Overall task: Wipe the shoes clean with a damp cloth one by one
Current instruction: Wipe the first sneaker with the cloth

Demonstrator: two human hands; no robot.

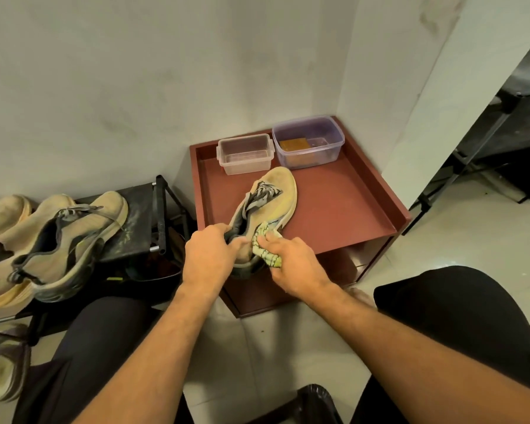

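Left hand (210, 255) was clamped on the shoe (265, 209) at its heel, steadying it over the tray (349, 209); cloth (265, 246) was pinched in the right hand (291, 264) and pressed to its side.

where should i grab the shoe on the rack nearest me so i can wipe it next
Grip the shoe at its heel collar, coming from above on the near end. Its opening faces up and gapes wide, so fingers can probably hook inside with the thumb outside, the way the left hand holds the shoe on the table. The toe points away toward the wall, and the loose laces make a poorer hold.
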